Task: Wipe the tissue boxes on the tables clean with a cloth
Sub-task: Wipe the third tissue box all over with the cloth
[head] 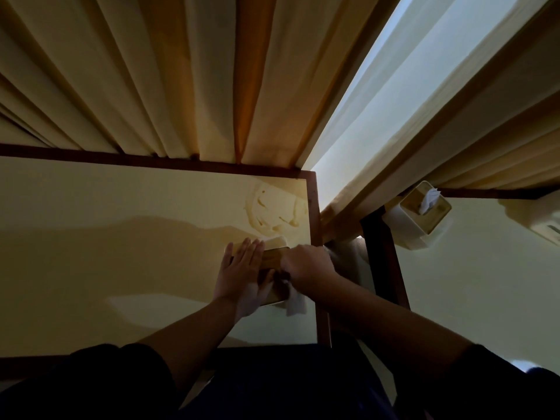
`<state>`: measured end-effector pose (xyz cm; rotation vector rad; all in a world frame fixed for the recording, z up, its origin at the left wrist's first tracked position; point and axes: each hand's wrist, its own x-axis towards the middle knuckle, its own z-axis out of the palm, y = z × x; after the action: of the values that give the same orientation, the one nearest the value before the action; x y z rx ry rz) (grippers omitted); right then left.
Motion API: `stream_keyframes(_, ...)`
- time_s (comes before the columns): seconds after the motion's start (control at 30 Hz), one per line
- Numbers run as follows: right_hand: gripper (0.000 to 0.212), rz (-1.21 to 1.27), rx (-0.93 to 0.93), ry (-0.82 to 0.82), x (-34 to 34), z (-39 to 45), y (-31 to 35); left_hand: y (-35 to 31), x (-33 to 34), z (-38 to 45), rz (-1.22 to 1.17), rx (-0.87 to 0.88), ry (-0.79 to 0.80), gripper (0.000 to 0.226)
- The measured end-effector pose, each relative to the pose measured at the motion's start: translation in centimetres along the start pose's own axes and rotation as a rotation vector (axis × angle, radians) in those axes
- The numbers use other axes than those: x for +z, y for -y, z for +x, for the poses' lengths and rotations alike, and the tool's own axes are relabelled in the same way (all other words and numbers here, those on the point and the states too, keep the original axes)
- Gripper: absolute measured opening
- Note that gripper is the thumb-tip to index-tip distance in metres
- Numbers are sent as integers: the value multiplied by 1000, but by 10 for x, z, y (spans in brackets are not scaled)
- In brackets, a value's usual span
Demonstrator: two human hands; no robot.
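The left hand point(242, 268) is lying flat on the tissue box point(272, 260); the right hand point(306, 263) is clutching a cloth point(295, 301) beside it on the desk point(121, 253).

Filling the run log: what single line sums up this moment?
left hand flat on tissue box | right hand wiping with cloth | second tissue box untouched

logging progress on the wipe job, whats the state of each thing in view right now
left hand: flat, fingers straight, pressing on the near tissue box
right hand: curled round the cloth, at the box's right side
cloth: white, bunched, one end hanging below the hand
near tissue box: on the left table, mostly covered by the hands
far tissue box: on the right table, untouched, tissue sticking out
curtains: parted, showing daylight
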<state>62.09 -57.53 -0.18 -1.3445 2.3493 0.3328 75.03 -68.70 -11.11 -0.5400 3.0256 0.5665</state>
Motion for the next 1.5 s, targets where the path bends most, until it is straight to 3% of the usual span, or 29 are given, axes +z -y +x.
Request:
stream_keyframes(0.2, 22, 178, 115, -173, 8, 14, -5, 2, 1, 4, 22, 1, 27, 79)
stream_keyframes(0.43, 30, 290, 113, -310, 58, -21, -1, 4, -5, 7, -7, 15, 86, 87)
stream_keyframes(0.57, 38, 299, 90, -258, 69, -47, 1, 4, -7, 7, 30, 19, 69, 84)
stream_keyframes(0.73, 21, 299, 31, -110, 55, -61, 4, 2, -6, 8, 36, 9, 86, 84)
stream_keyframes(0.9, 15, 130, 43, 28, 25, -28, 5, 8, -1, 11, 27, 39, 66, 82)
stream_keyframes(1.03, 16, 33, 78, -36, 7, 2, 5, 7, 0, 7, 55, 47, 48, 80)
stream_keyframes(1.13, 7, 88, 153, -61, -5, 17, 3, 4, -6, 5, 48, 40, 56, 79)
stream_keyframes(1.23, 13, 177, 214, -150, -3, 21, 2, 4, -7, 5, 45, 38, 57, 79)
stream_keyframes(1.33, 7, 266, 190, -180, 9, 14, 7, 7, -3, 8, 39, 33, 68, 83)
stream_keyframes(1.43, 37, 305, 147, -162, 25, -1, 8, 8, 0, 10, 17, 29, 63, 86)
stream_keyframes(1.5, 36, 282, 119, -185, 31, -16, 8, 7, 0, 8, 13, 21, 52, 84)
